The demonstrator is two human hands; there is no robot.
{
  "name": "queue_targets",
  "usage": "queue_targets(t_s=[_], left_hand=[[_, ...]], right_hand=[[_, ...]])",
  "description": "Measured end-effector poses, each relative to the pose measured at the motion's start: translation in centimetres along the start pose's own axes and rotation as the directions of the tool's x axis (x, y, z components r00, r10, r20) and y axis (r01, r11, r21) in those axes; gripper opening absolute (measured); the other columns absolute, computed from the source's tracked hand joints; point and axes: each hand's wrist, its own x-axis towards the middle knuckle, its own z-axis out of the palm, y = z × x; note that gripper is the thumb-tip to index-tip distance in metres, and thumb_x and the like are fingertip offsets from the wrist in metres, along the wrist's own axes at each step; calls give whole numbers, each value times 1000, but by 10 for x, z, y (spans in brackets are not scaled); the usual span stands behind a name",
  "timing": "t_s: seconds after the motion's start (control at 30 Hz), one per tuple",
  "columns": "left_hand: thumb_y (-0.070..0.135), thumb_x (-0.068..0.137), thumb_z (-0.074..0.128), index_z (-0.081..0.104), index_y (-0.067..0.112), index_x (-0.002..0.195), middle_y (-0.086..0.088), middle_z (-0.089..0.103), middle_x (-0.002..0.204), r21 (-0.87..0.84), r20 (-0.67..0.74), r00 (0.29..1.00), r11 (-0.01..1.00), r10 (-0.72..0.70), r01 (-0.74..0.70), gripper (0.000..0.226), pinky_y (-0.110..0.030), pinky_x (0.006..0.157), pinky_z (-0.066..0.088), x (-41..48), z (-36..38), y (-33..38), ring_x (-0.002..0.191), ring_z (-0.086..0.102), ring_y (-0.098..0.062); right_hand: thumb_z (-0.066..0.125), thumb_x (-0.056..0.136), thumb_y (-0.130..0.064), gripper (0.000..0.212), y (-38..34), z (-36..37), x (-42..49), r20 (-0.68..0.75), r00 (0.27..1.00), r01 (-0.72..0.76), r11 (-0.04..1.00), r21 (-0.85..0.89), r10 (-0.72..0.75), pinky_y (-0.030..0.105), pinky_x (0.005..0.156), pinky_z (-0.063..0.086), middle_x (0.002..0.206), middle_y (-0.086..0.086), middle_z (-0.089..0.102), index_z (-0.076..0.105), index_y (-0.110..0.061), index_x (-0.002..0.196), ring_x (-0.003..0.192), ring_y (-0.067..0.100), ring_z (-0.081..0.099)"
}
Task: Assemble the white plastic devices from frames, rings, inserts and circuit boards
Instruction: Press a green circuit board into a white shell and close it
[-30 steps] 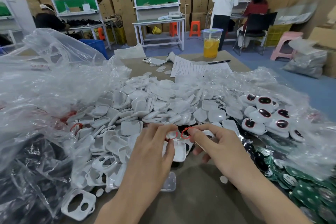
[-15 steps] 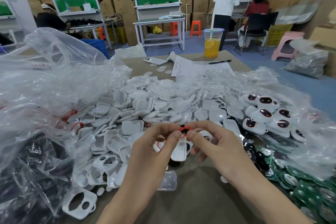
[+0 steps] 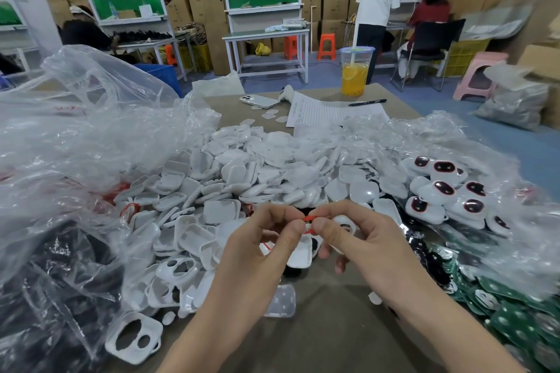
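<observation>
Both hands meet over the near middle of the matte brown table (image 3: 318, 339). The left hand (image 3: 257, 245) and the right hand (image 3: 366, 242) each pinch one thin red flexible ring (image 3: 309, 218) between thumb tip and forefinger tip. The ring spans the small gap between the two pinches, and the other fingers are curled underneath. The right hand's lower fingers also cradle a glossy white plastic frame with an oval cutout (image 3: 345, 223), just behind the ring.

Beyond the hands, a heap of smooth, rounded-square white plastic shells (image 3: 242, 166) fills the table's middle. A flat white frame with two holes (image 3: 133, 339) lies at the near left edge. A translucent studded rectangular insert (image 3: 281, 301) sits just beneath the left wrist. Crinkled clear plastic bags (image 3: 75, 136) bulge along the left side.

Towards the right edge lie assembled white devices with dark, red-rimmed oval windows (image 3: 442, 188), and green circuit boards (image 3: 515, 324) spread at the near right corner. A printed paper sheet (image 3: 327, 113) lies at the far edge, its writing too small to read.
</observation>
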Motion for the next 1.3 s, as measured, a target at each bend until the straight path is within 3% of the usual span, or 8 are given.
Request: queue_targets(t_s=[0.17, 0.37, 0.57, 0.73, 0.9, 1.03, 1.17, 1.3], left_hand=[[41, 88, 69, 66, 46, 97, 17, 72, 93, -11, 40, 999, 1000, -25, 25, 10, -17, 81, 49, 0, -3, -1, 92, 66, -6], [38, 94, 68, 62, 53, 106, 17, 74, 89, 10, 108, 993, 999, -41, 40, 20, -7, 75, 44, -1, 0, -1, 89, 67, -2], [23, 93, 71, 62, 39, 91, 4, 75, 81, -128, 58, 995, 988, -79, 86, 18, -27, 73, 47, 0, 3, -3, 76, 63, -7], [38, 96, 66, 66, 39, 92, 6, 76, 85, -106, 86, 996, 993, -40, 49, 4, -9, 74, 47, -2, 0, 0, 85, 69, -3], [31, 96, 65, 67, 36, 87, 10, 75, 86, -20, 64, 998, 1000, -11, 12, 11, -10, 73, 47, 1, -2, -2, 86, 70, -5], [40, 93, 62, 69, 36, 91, 10, 74, 88, -21, 81, 997, 1000, 0, 1, 8, -12, 74, 50, 0, -2, -3, 84, 69, -7], [29, 97, 63, 70, 34, 89, 7, 75, 86, -44, 95, 995, 999, 4, 0, 12, -13, 75, 51, 0, -3, -3, 82, 70, -8], [41, 90, 61, 69, 33, 88, 6, 75, 87, -62, 120, 993, 998, 4, 4, 11, -18, 78, 53, 0, -4, -1, 84, 70, -9]], right_hand=[[76, 84, -22, 10, 0, 0, 1, -29, 1000, 3, 1000, -22, -4, 21, 48, 50, 67, -4, 70, 78, -32, 86, 57, 8, 62], [78, 71, -49, 28, 2, 2, 0, -35, 999, -13, 1000, -18, 12, 22, 51, 52, 74, 4, 73, 76, -42, 98, 56, 13, 64], [76, 72, -58, 27, 7, 4, -1, 4, 999, -43, 996, -77, 43, 26, 50, 48, 61, 2, 68, 77, -35, 87, 57, 10, 61], [70, 71, -64, 28, 5, -2, 0, -54, 999, -21, 979, -201, 11, 33, 52, 42, 65, 6, 70, 74, -40, 84, 53, 18, 53], [67, 67, -71, 34, 5, -2, -1, -50, 999, 1, 957, -291, -16, 36, 56, 48, 70, -4, 71, 72, -42, 85, 66, 26, 64], [66, 69, -71, 33, 5, -4, -2, -39, 999, 15, 947, -321, -29, 25, 50, 44, 69, -5, 70, 72, -44, 88, 56, 21, 55], [66, 72, -69, 30, 4, -4, -3, -34, 999, 22, 947, -320, -35, 16, 44, 31, 67, 3, 68, 72, -43, 88, 46, 4, 39], [68, 72, -65, 28, 1, -4, -4, -19, 999, 20, 957, -288, -27, 14, 43, 29, 63, 4, 67, 72, -41, 85, 44, 3, 36]])
